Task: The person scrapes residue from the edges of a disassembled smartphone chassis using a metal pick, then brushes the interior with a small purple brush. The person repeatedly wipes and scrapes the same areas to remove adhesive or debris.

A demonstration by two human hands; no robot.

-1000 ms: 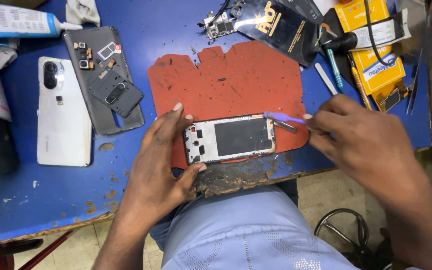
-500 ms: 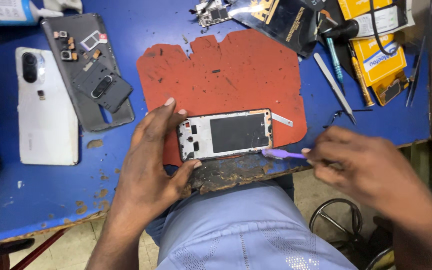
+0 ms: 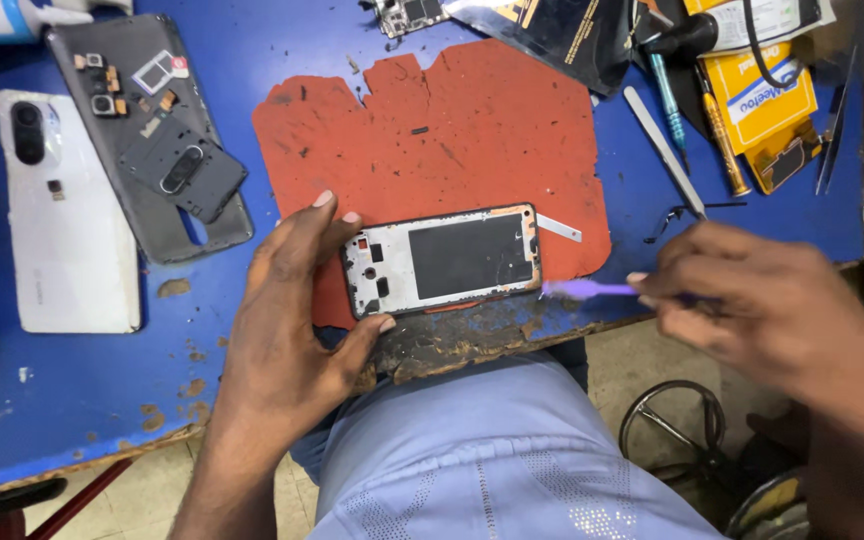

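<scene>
An opened phone frame [image 3: 442,260] with a dark centre panel lies on a red mat [image 3: 452,140] near the blue table's worn front edge. My left hand [image 3: 297,310] grips the frame's left end, thumb below and fingers above. My right hand [image 3: 752,305] holds a thin purple pry tool [image 3: 587,290], whose tip points at the frame's lower right corner, just beside it. A small grey strip [image 3: 559,227] sticks out at the frame's upper right corner.
A white phone back cover [image 3: 67,230] and a grey back cover [image 3: 147,140] with small parts on it lie at left. Tweezers [image 3: 664,150], screwdrivers [image 3: 722,140] and yellow packets [image 3: 762,90] sit at the right rear. A circuit board [image 3: 402,15] lies at the top.
My right hand has pulled the purple tool from the frame's upper right corner down to its lower right corner. The left hand still holds the frame.
</scene>
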